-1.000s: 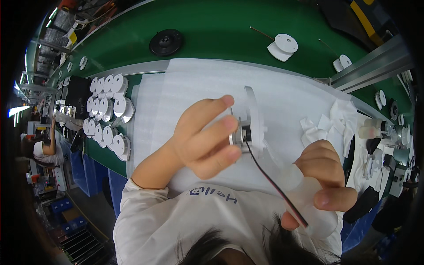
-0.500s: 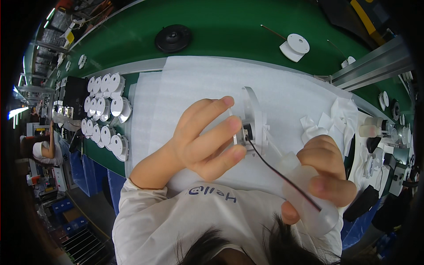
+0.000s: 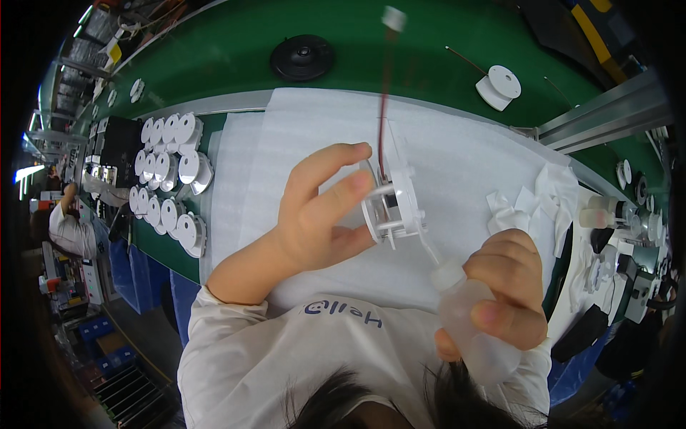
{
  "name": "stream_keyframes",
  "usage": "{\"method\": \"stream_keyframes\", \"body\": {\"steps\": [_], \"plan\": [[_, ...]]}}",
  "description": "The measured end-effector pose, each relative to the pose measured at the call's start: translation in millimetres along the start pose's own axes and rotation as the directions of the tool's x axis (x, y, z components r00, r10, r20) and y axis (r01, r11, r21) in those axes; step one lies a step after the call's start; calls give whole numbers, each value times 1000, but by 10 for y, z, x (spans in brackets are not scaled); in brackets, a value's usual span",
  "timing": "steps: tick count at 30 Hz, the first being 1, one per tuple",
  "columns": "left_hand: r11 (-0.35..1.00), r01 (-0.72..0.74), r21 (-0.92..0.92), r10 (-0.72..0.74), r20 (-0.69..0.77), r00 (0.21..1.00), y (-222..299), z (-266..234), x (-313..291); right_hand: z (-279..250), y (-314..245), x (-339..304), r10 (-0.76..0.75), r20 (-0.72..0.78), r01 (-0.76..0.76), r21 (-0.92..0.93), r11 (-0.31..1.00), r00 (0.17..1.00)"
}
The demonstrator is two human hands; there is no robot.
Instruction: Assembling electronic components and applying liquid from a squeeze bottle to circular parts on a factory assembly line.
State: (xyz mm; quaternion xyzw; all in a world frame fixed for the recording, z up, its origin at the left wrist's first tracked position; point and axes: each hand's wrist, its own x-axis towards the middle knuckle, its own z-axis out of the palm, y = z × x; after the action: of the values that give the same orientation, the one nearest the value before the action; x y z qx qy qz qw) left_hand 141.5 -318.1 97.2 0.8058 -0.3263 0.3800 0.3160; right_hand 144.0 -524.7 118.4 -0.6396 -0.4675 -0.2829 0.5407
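Between the thumb and fingers of my left hand [image 3: 321, 207] is a white round plastic housing [image 3: 406, 204], held on its side above the white foam sheet. Its thin dark-red wire [image 3: 384, 107] sticks up and away from me, ending in a white connector [image 3: 393, 19] that is blurred. My right hand [image 3: 507, 286] is wrapped round a translucent squeeze bottle [image 3: 471, 314], tilted with its nozzle [image 3: 431, 247] toward the housing's right edge. Whether the tip touches the housing I cannot tell.
Rows of white housings [image 3: 171, 171] stand at the left on the green table. Beyond the foam sheet [image 3: 321, 114] lie a black disc [image 3: 302, 57] and another wired white housing [image 3: 499, 87]. Crumpled white cloths [image 3: 532, 200] lie at right, near a metal post [image 3: 607, 114]. A co-worker [image 3: 71, 232] is at far left.
The housing has turned in my left hand, and its wire has swung from hanging over the bottle to pointing away from me. The bottle has shifted slightly left.
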Motion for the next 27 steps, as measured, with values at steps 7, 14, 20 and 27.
{"method": "stream_keyframes", "body": {"steps": [7,14,20,27], "plan": [[890,452,-52,-448,68,891,11,-78,-5,6,34,-45,-71,1,71,34,997,997],[800,577,-163,-529,259,808,120,-145,21,22,48,-42,-10,17,10,-1,1000,1000],[705,648,-287,-594,260,761,122,-138,46,43,73,-49,-27,7,27,-5,1000,1000],[223,733,-643,-714,403,572,102,-234,106,4,65,-33,12,120,-14,18,1000,993]]}}
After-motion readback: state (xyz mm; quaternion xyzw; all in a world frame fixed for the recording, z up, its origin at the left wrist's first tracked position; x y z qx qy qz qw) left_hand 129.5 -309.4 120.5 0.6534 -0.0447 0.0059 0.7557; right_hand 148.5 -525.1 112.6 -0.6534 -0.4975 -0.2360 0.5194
